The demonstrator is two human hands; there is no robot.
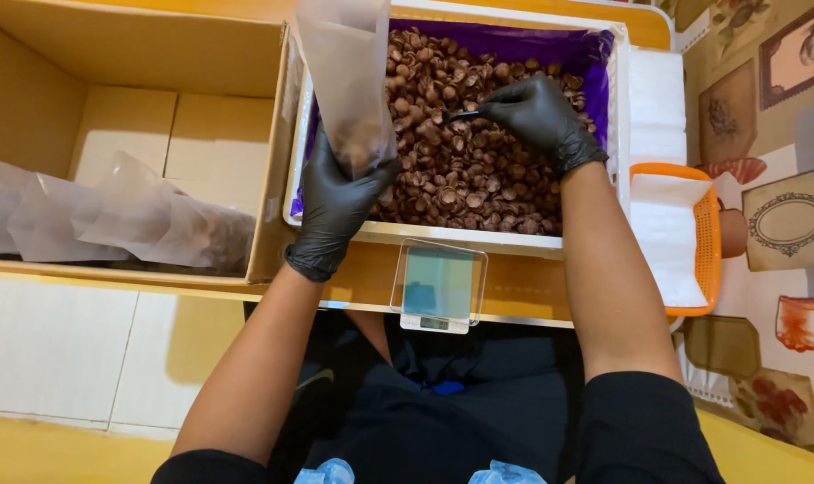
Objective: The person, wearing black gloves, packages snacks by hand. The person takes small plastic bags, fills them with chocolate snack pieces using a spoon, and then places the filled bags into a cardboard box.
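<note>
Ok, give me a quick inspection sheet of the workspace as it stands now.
Surface: yellow counter, small digital scale at its front edge.
Job's things: clear plastic bag, upright, few brown pieces inside; white box with purple liner, full of brown shell-like pieces.
Clutter: cardboard box holding filled bags; orange basket.
Grippers: left hand, black glove, holds the bag; right hand, black glove, holds a small dark tool over the pieces.
Cables: nothing seen.
Surroundings: patterned cloth on the right.

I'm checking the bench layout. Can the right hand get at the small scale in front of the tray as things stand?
Probably yes. The right hand is over the brown pieces, pinching a small dark tool, and the scale lies bare and nearer the body, with nothing between. The tool would occupy its fingers, though.
</note>
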